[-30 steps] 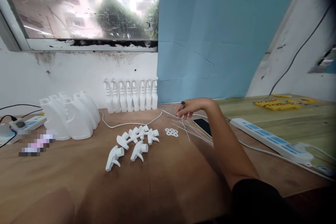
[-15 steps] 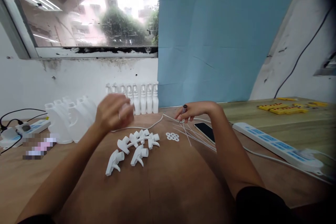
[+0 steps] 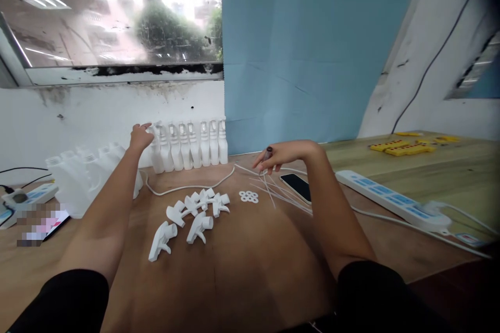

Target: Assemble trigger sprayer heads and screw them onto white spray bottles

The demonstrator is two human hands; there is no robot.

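My left hand (image 3: pixel 141 137) reaches to the left end of a row of white spray bottles (image 3: pixel 193 148) by the wall. Its fingers close round the top of the end spray bottle (image 3: pixel 146 157), which the hand partly hides. My right hand (image 3: pixel 271 157) is bent at the wrist, its fingers round a dark brown pen-like tool (image 3: pixel 267 152). Thin white tubes (image 3: pixel 281 195) lie beneath that hand. Several white trigger spray heads (image 3: pixel 200 228) rest on the brown table, and a cluster of white ring washers (image 3: pixel 249 196) lies to their right.
Clear-white jugs (image 3: pixel 84 182) stand left, beside a phone (image 3: pixel 47 226) and a power strip (image 3: pixel 33 200). Another phone (image 3: pixel 297 187) and a long power strip (image 3: pixel 390 200) lie right. A white cable (image 3: pixel 187 187) crosses the table. Yellow pieces (image 3: pixel 408 148) sit at the far right.
My left hand has moved forward and left, from above the table to the end of the bottle row. My right hand keeps the pen-like tool over the tubes. The view has shifted right.
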